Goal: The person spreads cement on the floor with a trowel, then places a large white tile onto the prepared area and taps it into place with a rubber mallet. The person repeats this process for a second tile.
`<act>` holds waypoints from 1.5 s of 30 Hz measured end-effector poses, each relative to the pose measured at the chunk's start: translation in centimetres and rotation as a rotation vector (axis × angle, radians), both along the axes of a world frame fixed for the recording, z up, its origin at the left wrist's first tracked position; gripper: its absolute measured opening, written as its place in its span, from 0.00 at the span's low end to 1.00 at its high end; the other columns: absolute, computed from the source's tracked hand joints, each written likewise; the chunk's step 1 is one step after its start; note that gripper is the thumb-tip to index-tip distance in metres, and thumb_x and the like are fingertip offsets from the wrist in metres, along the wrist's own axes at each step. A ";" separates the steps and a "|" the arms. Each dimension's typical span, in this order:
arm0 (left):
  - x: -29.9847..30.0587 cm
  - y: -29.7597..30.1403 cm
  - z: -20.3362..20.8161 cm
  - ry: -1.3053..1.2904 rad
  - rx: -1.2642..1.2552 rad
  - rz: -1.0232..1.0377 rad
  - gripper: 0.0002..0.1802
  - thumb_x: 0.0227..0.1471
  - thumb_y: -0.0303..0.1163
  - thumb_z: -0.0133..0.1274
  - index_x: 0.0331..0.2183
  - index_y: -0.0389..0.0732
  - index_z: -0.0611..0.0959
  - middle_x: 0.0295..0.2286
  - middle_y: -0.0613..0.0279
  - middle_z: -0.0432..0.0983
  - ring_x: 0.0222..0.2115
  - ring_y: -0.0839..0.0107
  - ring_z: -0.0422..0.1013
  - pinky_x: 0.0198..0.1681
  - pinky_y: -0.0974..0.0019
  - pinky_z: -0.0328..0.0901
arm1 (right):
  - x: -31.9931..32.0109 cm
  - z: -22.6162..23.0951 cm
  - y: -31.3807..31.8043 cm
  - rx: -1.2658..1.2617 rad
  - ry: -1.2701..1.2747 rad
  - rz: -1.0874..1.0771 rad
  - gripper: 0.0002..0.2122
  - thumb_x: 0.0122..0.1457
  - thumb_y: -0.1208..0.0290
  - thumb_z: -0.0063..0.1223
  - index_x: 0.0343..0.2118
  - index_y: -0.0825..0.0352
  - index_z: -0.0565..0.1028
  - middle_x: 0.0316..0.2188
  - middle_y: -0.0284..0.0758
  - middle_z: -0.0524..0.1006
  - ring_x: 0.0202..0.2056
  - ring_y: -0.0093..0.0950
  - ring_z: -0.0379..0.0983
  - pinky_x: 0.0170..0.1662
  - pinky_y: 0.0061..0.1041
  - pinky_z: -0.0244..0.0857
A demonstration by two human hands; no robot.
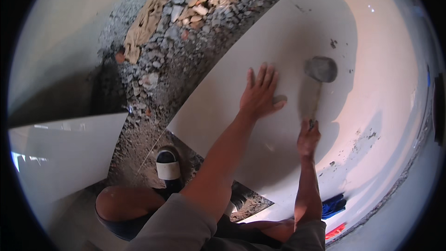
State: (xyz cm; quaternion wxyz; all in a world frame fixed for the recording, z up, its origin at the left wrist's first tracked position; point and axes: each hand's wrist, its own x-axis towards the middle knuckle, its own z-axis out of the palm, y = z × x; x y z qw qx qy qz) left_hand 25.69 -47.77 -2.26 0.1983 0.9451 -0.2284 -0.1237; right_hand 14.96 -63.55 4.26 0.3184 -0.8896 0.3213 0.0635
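Observation:
My left hand (261,92) lies flat with spread fingers on a large pale, glossy floor tile (209,111). To its right, my right hand (308,138) is wrapped round the handle of a mallet (320,69) with a dark, rounded head. The mallet head is over the tile, further from me than the hand; whether it touches the surface I cannot tell. Its handle is slightly smeared by motion. Small dark crumbs of dirt (333,43) lie on the tile surface beyond the mallet head.
Gravel and broken stones (186,23) cover the ground along the tile's far left edge, with a tan cloth (141,28) on them. Another pale tile (69,153) is at the left. A string (151,151) runs near my sandalled foot (168,165). Blue cloth (333,205) lies at lower right.

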 end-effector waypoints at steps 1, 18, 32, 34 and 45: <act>-0.1 0.2 0.0 0.044 0.027 -0.007 0.48 0.48 0.63 0.44 0.59 0.37 0.57 0.62 0.51 0.45 0.64 0.55 0.37 0.62 0.40 0.32 | -0.7 0.8 0.4 0.020 0.011 -0.049 0.15 0.61 0.61 0.48 0.33 0.72 0.69 0.19 0.44 0.72 0.22 0.40 0.72 0.28 0.36 0.64; -16.1 11.9 -1.8 0.007 0.132 0.293 0.48 0.51 0.63 0.39 0.60 0.34 0.57 0.63 0.50 0.41 0.64 0.56 0.36 0.63 0.43 0.29 | -8.3 -1.1 8.2 0.090 0.078 0.278 0.18 0.58 0.60 0.50 0.38 0.74 0.72 0.27 0.49 0.76 0.30 0.43 0.75 0.33 0.36 0.66; -16.2 12.1 -1.6 0.032 0.190 0.263 0.46 0.52 0.65 0.35 0.59 0.36 0.59 0.62 0.49 0.44 0.64 0.56 0.34 0.62 0.42 0.26 | -3.9 -0.8 11.0 0.163 -0.128 0.513 0.19 0.57 0.53 0.49 0.30 0.70 0.71 0.20 0.47 0.73 0.22 0.49 0.70 0.26 0.38 0.63; -16.1 12.2 -1.6 0.090 0.158 0.250 0.46 0.52 0.65 0.35 0.59 0.36 0.60 0.61 0.48 0.45 0.64 0.56 0.34 0.62 0.42 0.26 | -4.0 -0.9 11.0 0.103 -0.111 0.561 0.19 0.57 0.54 0.50 0.31 0.70 0.72 0.20 0.47 0.73 0.23 0.49 0.71 0.27 0.38 0.63; -15.9 12.1 -0.9 0.117 0.152 0.244 0.46 0.53 0.63 0.34 0.59 0.34 0.58 0.62 0.48 0.41 0.64 0.55 0.34 0.62 0.43 0.26 | -3.7 -1.2 10.3 0.055 0.062 0.512 0.18 0.56 0.55 0.52 0.30 0.71 0.73 0.17 0.44 0.73 0.22 0.47 0.72 0.29 0.38 0.65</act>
